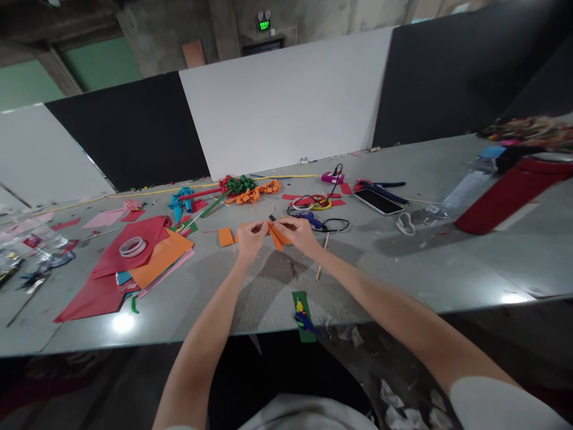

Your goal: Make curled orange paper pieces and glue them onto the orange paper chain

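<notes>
Between my two hands, a small folded piece of orange paper (279, 239) is held up above the table, its folds fanning downward. My left hand (251, 237) pinches its upper left side, fingers closed. From the right, my right hand (299, 232) pinches the same paper near its top, fingertips almost meeting the left ones. A flat orange paper piece (225, 237) lies just left of my left hand. Right behind my right hand is a blue glue gun (308, 220) with a black cord.
Left lies a stack of coloured sheets (154, 263) with a tape roll (133, 246) on red paper. Curled paper flowers (244, 186) lie behind my hands. Rightward are a phone (378, 201), a plastic bottle (472, 179) and a red flask (510, 197). A green strip (301, 297) overhangs the front edge.
</notes>
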A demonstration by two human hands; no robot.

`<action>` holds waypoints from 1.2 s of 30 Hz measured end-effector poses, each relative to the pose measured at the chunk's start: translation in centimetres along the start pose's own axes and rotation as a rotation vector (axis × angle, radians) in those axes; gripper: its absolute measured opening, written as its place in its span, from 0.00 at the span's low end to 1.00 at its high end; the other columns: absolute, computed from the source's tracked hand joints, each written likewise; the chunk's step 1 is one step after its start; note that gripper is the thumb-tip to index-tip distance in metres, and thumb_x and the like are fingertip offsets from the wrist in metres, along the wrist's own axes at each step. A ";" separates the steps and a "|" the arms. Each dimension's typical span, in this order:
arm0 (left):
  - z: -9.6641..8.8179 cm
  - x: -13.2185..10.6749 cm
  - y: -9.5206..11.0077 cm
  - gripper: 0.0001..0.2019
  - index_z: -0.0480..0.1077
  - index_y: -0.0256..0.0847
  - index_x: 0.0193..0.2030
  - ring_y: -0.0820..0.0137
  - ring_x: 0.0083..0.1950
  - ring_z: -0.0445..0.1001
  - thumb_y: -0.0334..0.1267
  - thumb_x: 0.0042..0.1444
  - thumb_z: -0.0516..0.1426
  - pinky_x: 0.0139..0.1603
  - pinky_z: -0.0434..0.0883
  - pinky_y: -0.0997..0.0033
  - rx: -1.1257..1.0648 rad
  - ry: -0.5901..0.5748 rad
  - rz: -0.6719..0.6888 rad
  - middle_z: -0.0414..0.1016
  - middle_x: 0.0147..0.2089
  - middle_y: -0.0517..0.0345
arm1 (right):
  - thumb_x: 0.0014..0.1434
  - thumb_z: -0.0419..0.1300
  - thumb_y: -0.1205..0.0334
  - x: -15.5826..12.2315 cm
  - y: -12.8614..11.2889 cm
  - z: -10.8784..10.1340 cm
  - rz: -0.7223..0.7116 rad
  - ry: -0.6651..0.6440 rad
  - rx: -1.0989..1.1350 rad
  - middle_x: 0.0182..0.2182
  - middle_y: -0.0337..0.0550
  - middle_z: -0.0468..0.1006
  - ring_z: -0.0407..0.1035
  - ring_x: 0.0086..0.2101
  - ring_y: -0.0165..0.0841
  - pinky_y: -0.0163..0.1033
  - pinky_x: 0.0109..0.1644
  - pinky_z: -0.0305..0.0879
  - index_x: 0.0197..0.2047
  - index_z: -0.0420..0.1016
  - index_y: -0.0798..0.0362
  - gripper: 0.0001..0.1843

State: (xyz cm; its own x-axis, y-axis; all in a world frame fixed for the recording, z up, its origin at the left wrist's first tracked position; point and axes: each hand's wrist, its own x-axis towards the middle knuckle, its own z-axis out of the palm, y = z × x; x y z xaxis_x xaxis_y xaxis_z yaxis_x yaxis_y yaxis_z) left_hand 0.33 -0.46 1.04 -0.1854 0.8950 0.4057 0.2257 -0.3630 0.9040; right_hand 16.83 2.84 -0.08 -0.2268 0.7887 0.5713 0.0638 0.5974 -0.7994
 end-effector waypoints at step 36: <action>0.3 -0.3 -0.2 0.11 0.78 0.40 0.48 0.68 0.42 0.79 0.37 0.67 0.54 0.43 0.75 0.69 0.239 -0.129 0.396 0.81 0.45 0.46 | 0.62 0.63 0.46 -0.2 -0.9 0.0 -0.018 0.163 0.031 0.37 0.46 0.83 0.76 0.37 0.37 0.42 0.44 0.72 0.41 0.80 0.52 0.17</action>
State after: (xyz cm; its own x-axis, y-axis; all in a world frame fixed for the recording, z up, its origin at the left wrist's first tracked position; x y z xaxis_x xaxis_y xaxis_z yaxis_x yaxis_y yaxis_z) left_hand 0.61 -0.57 0.66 0.0758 0.7301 0.6792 0.4718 -0.6263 0.6206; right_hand 16.82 2.09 0.54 -0.0671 0.7926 0.6061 0.0303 0.6088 -0.7928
